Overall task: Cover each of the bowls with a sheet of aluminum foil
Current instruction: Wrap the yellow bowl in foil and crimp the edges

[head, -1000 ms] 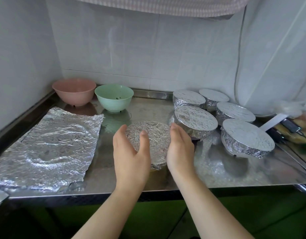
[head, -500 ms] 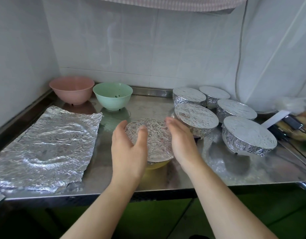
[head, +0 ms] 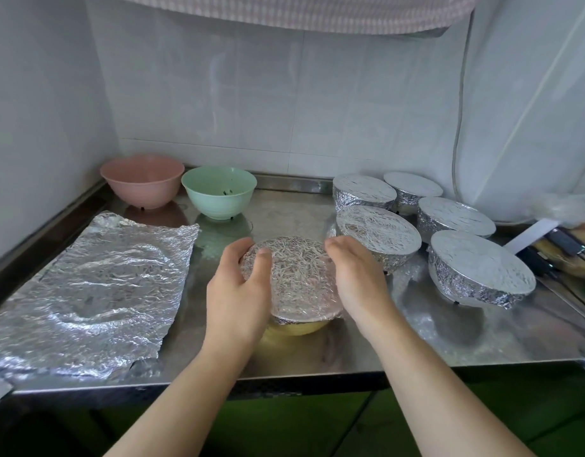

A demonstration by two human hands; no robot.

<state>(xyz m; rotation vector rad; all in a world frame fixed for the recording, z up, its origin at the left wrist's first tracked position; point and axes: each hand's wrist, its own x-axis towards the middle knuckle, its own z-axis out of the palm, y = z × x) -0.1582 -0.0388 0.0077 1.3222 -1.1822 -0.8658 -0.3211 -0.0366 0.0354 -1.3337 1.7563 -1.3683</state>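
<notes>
Between the hands sits the foil-covered yellow bowl (head: pixel 297 326), near the tabletop (head: pixel 317 357) front edge. Left hand (head: pixel 236 296) curls round its rim, thumb on top; right hand (head: pixel 355 285) presses its side, fingers straight. Foil sheet (head: pixel 86 288) lies left; five covered bowls (head: pixel 378 240) crowd right; bare steel ahead.

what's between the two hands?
Head view: the foil-wrapped yellow bowl sits between the left hand and right hand, both cupping its sides.

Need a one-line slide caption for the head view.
Both hands, left hand and right hand, press foil around a yellow bowl; five wrapped bowls right, pink bowl and green bowl uncovered.
</notes>
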